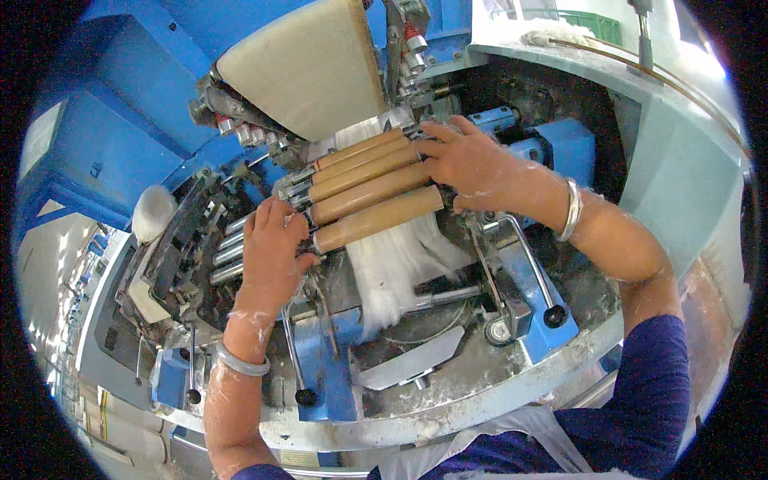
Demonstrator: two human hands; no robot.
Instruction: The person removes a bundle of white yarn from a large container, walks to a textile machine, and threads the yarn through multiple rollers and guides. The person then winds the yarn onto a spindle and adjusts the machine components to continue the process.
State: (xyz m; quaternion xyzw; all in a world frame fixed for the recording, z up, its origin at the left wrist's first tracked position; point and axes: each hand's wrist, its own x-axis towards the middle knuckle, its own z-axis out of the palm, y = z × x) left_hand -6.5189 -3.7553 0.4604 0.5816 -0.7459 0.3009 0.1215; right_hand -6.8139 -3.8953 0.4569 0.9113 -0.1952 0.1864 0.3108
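Several tan-covered rollers (372, 192) lie side by side across the middle of a blue machine, with metal ends at the left. At those left ends is my left hand (274, 244), its fingers curled down and its thumb near the closest roller. My right hand (472, 164) grips the opposite ends, fingers reaching over them; some fingertips are hidden. White fibre (392, 268) hangs out from under the nearest roller in a loose, frayed sheet. Beyond the rollers stands a raised cream-coloured panel (308, 68). Bits of white fibre cling to both forearms.
Levers with black knobs stand in front at the left (305, 396) and right (555, 315). A grey metal plate (412, 360) lies between them. Bare metal rollers (228, 258) extend left of my left hand. A pale housing (688, 152) borders the right side.
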